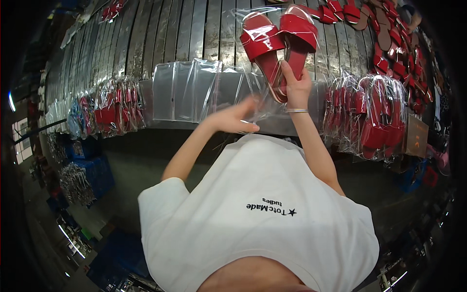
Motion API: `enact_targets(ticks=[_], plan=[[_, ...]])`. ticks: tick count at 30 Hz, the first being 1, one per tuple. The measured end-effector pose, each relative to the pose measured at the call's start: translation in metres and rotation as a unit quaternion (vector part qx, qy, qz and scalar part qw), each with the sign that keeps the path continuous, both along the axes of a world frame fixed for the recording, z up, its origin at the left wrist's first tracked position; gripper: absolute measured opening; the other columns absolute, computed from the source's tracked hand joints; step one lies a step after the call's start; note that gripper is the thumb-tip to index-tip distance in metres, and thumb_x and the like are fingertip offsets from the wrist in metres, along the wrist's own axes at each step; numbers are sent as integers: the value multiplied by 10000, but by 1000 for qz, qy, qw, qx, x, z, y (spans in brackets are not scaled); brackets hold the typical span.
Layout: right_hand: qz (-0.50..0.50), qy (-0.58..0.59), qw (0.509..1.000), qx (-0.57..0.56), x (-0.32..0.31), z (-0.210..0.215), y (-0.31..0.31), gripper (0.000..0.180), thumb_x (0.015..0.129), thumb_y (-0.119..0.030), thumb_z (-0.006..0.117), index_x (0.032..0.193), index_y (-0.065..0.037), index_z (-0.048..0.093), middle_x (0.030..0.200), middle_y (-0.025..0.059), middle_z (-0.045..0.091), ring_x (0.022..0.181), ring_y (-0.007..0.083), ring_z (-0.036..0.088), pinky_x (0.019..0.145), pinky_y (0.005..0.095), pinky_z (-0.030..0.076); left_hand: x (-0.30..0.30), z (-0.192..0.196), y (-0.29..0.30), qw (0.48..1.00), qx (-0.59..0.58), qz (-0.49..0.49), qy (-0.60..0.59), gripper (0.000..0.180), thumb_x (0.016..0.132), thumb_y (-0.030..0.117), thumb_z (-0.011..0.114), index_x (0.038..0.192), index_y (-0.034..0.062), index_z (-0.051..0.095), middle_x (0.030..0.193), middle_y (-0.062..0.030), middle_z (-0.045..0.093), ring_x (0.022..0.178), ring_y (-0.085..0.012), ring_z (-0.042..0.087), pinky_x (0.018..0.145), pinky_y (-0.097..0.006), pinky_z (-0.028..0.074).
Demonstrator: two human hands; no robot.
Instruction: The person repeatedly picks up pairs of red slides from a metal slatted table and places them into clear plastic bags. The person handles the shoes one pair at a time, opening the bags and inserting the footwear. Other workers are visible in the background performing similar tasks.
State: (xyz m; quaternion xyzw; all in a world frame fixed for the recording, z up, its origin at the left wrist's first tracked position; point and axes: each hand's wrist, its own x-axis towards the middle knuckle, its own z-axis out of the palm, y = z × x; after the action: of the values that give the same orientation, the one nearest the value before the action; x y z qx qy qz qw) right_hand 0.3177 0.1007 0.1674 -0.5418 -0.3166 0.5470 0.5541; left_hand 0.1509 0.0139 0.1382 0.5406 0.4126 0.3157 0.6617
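Observation:
A pair of red slide sandals with wide straps is held up over the table's near side, soles toward me and toes pointing away. Clear plastic film surrounds them. My right hand grips them near the heels, thumb on top. To its left, my left hand is apart from the sandals, thumb and fingers spread. Its fingertips are blurred next to the loose film; no firm hold on it shows. Flat clear plastic bags lie overlapping on the table edge to the left.
Bagged red sandals stand in a row at right, beside a brown cardboard box. More bagged footwear stands at left. Loose red sandals pile up at the far right of the slatted table. Blue crates sit lower left.

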Motion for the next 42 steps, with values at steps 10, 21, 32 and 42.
enact_targets(ticks=[10, 21, 32, 42], plan=[[155, -456, 876, -37, 56, -139, -53, 820, 514, -200, 822, 1205, 21, 440, 1282, 264, 388, 1178, 400, 400, 993, 443, 353, 56, -109, -21, 914, -303, 236, -129, 337, 793, -27, 621, 1107, -49, 500, 958, -137, 642, 791, -197, 651, 660, -272, 538], [454, -470, 752, 86, 5, -121, -81, 232, 742, -298, 676, 852, -102, 621, 932, 81, 591, 910, 265, 561, 820, 442, 398, 35, -101, -31, 918, -294, 267, 11, 282, 902, 114, 401, 876, -75, 608, 804, -163, 644, 705, -237, 670, 573, -323, 577], [657, -501, 510, -238, 284, -161, -216, 319, 815, -72, 542, 1128, -13, 538, 1046, 201, 597, 966, 348, 587, 827, 419, 468, -19, -104, -61, 946, -67, 278, 154, 235, 926, 118, 445, 1061, -32, 566, 987, -178, 640, 832, -237, 665, 683, -318, 545], [179, -248, 934, -187, 119, -133, -35, 123, 822, -85, 622, 903, -20, 557, 834, 121, 652, 732, 151, 638, 593, 301, 522, -15, -102, 34, 961, -99, 192, 173, 93, 886, 89, 499, 903, 50, 582, 737, -72, 625, 731, -168, 626, 657, -309, 496]])
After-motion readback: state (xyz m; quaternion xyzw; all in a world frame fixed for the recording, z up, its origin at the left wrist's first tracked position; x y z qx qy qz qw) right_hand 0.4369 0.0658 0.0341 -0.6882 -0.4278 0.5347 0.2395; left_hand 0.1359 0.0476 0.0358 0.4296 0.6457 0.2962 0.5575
